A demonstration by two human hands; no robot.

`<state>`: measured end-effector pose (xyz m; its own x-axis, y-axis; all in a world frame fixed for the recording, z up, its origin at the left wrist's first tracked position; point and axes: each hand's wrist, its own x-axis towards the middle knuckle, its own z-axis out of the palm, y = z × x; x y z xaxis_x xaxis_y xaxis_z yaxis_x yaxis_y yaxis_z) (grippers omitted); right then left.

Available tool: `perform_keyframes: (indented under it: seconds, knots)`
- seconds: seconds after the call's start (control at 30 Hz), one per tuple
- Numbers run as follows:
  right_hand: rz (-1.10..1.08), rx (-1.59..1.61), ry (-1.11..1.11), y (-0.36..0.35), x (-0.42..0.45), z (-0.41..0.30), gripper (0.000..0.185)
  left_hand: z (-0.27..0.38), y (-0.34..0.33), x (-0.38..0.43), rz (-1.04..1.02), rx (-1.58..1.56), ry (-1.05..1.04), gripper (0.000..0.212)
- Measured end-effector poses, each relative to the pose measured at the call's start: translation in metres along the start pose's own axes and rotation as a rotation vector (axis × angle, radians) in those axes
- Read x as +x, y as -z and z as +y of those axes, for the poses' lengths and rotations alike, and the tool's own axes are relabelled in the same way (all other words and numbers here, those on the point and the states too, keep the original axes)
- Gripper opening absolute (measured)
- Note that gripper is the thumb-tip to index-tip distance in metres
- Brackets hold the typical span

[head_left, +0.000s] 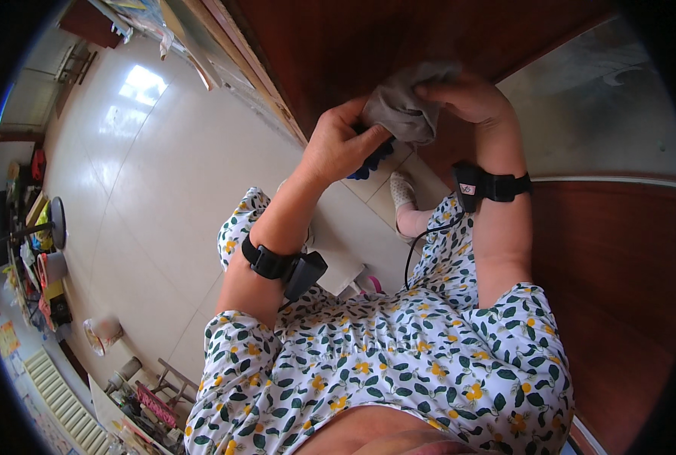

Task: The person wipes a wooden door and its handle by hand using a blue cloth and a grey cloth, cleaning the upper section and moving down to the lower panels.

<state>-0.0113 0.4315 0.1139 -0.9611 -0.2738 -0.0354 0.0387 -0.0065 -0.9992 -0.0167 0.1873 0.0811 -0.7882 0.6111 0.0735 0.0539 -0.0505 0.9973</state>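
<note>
A crumpled grey cloth [403,105] is stretched between my two hands in front of a dark reddish-brown wooden panel [321,45]. My left hand [346,139] pinches the cloth's near left edge between thumb and fingers. On its far right side, my right hand [466,96] grips the cloth, with the thumb on top and some fingers hidden behind it. Just below the cloth, a dark blue ruffled item [373,160] shows partly; I cannot tell what it is. Black straps with small boxes sit on both forearms.
A frosted glass pane [599,108] is set in the wood on the right. Pale floor tiles [190,170] stretch to the left. A fan-like round object [58,223], a small wooden stool [173,384] and a white radiator [67,401] stand along the far left. My foot in a dotted shoe [401,190] is below.
</note>
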Motion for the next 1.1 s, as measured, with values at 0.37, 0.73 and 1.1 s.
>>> perform_keyframes:
  seconds: [0.37,0.73,1.1]
  knots:
    - [-0.025,-0.192,-0.247,0.014,-0.008,-0.023,0.061,-0.002,0.001,0.008,0.5,-0.208,0.377,0.021]
    - [0.129,0.455,0.134,-0.063,0.032,0.032,0.049,0.019,0.004,0.007,0.178,-0.7,0.265,0.04]
    - [0.193,-0.985,-0.173,-0.05,-0.022,0.168,0.036,0.01,-0.006,-0.021,-0.549,1.049,0.259,0.03]
